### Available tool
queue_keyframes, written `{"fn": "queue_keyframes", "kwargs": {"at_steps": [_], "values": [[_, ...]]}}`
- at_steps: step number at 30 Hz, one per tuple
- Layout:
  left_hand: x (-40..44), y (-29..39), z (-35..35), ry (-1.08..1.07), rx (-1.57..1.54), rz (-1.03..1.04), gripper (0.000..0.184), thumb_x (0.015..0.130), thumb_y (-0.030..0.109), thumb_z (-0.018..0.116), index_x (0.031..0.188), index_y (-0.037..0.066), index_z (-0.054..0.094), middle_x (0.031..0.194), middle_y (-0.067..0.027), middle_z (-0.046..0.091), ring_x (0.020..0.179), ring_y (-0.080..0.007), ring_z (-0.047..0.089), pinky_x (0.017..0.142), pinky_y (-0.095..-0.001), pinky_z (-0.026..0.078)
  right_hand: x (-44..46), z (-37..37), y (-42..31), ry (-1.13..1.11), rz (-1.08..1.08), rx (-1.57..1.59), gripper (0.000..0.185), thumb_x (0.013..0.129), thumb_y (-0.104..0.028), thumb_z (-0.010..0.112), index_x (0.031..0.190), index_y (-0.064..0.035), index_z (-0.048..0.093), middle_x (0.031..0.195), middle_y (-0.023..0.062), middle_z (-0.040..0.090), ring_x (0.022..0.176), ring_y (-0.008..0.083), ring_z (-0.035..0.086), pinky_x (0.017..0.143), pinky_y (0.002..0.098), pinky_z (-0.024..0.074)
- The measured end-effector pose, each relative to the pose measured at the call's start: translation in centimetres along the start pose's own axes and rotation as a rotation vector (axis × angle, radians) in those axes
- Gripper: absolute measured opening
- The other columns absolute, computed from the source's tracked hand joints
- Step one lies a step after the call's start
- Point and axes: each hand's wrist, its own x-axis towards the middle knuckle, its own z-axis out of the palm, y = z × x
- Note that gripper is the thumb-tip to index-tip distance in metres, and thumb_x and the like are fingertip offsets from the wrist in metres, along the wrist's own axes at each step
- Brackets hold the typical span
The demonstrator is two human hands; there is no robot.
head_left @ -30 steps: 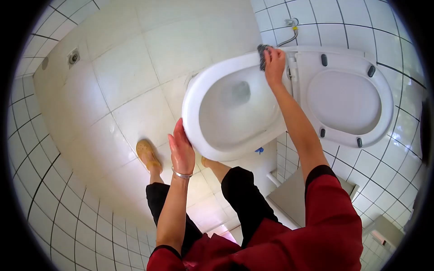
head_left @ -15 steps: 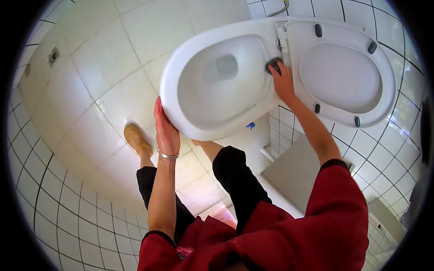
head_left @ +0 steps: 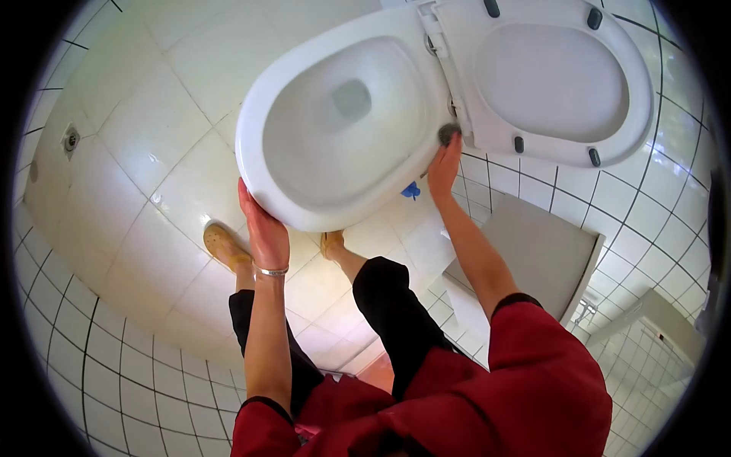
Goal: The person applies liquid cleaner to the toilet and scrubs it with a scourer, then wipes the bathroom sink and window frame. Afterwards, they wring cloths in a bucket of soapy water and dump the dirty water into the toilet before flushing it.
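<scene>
Gripping a dark scrubber in the fingertips of the right hand; pressing it to the rear corner of the toilet's white rim, on the near side, just beside the hinge of the raised seat; impossible to tell exactly how the right fingers wrap around it, given the small, partly covered view; reaching forward there with a bare forearm below a short red sleeve; bracing at the front end of the rim with the left hand, open, with fingers stretched along the outer edge and nothing held; wearing a silvery bracelet at the left wrist.

Inside the bowl, in the middle, a greyish pool of water; to the right of the bowl, tilted back near the tiled wall, the seat and lid, with dark bumpers on the seat's underside; below the rim, near the right hand, a small blue object, too small to identify; right of the right forearm, a grey cabinet; on the pale tiled floor, tan shoes below black trousers; well apart, at far left, a round drain.
</scene>
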Motion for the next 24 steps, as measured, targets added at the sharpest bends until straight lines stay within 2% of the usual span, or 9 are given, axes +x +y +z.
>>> {"fn": "queue_keyframes", "kwargs": {"at_steps": [2,8,10,11,16,18,21,23,24], "values": [[-0.4,0.1,0.9,0.025,0.109,0.01,0.051,0.09,0.035,0.03,0.13,0.005,0.021,0.13,-0.0063,0.03,0.118,-0.0162,0.028,0.098,-0.0308,0.023,-2.9,-1.6,1.1,-0.031,0.049,-0.038,0.04,0.082,-0.003,0.039,0.121,0.0057,0.033,0.126,0.0251,0.031,0.117,0.0373,0.03,0.097,0.0385,0.0256],[-0.7,1.1,1.2,0.047,-0.046,0.008,0.046,0.091,0.03,0.029,0.13,0.008,0.023,0.127,-0.0036,0.033,0.117,-0.0155,0.03,0.097,-0.0291,0.024,-0.7,-4.0,0.5,-0.146,0.107,-0.073,0.037,0.082,-0.002,0.039,0.118,0.0066,0.036,0.123,0.0254,0.034,0.114,0.0375,0.033,0.095,0.0399,0.0283],[-1.1,1.6,0.7,0.009,0.052,-0.004,0.062,0.088,0.047,0.028,0.134,0.011,0.008,0.136,-0.0029,0.019,0.124,-0.0185,0.021,0.1,-0.0341,0.02,-2.6,-3.5,0.5,-0.13,0.028,-0.078,0.036,0.082,-0.002,0.039,0.117,0.0064,0.037,0.122,0.0236,0.036,0.113,0.0364,0.035,0.094,0.0393,0.0292],[-1.2,1.2,0.1,0.02,0.021,0.024,0.061,0.088,0.046,0.028,0.134,0.011,0.009,0.135,-0.0031,0.02,0.123,-0.0185,0.022,0.1,-0.0343,0.02,-4.7,-4.5,1.2,-0.253,0.055,0.029,0.037,0.081,-0.002,0.039,0.118,0.0053,0.037,0.122,0.0225,0.037,0.112,0.0366,0.036,0.093,0.0383,0.03],[-0.7,1.1,-0.1,0.042,-0.078,0.009,0.056,0.089,0.041,0.029,0.133,0.01,0.014,0.134,-0.0032,0.024,0.122,-0.0179,0.024,0.1,-0.033,0.021,-2.6,-6.9,-2.6,-0.17,-0.111,0.04,0.041,0.08,-0.004,0.043,0.121,0.0002,0.037,0.12,0.0213,0.04,0.108,0.036,0.04,0.09,0.0389,0.0327],[-0.6,1.1,0.2,0.04,-0.124,0.047,0.051,0.09,0.035,0.029,0.132,0.009,0.018,0.132,-0.0036,0.028,0.12,-0.0173,0.027,0.099,-0.0318,0.022,-4.8,-4.9,-3.3,-0.276,-0.266,-0.233,0.04,0.078,-0.005,0.045,0.117,-0.0014,0.043,0.117,0.0191,0.044,0.105,0.0337,0.044,0.088,0.038,0.0348],[-0.8,1.2,-0.2,0.029,-0.115,0.055,0.052,0.09,0.037,0.029,0.132,0.009,0.017,0.132,-0.0041,0.028,0.12,-0.0175,0.027,0.1,-0.0319,0.021,-5.8,-5.7,-10.3,-0.449,-0.419,-0.096,0.036,0.074,-0.005,0.048,0.109,-0.0018,0.05,0.114,0.0163,0.047,0.101,0.0308,0.047,0.087,0.0371,0.0367],[-0.4,1.0,-0.9,0.014,-0.158,0.068,0.053,0.09,0.038,0.03,0.132,0.008,0.017,0.132,-0.0041,0.027,0.121,-0.0177,0.026,0.1,-0.0315,0.021,-2.9,-3.0,-13.0,-0.896,-0.397,0.136,0.03,0.073,-0.007,0.047,0.102,-0.0035,0.054,0.108,0.0139,0.051,0.098,0.0282,0.049,0.085,0.0362,0.0389],[-0.4,0.9,-1.0,0.016,-0.151,0.077,0.053,0.09,0.038,0.03,0.132,0.008,0.017,0.132,-0.0041,0.027,0.121,-0.0177,0.026,0.1,-0.0315,0.021,-1.0,-0.3,-11.8,-1.024,-0.46,-0.049,0.029,0.075,-0.008,0.048,0.103,-0.002,0.053,0.11,0.0157,0.05,0.098,0.0297,0.049,0.084,0.0364,0.0402]]}}
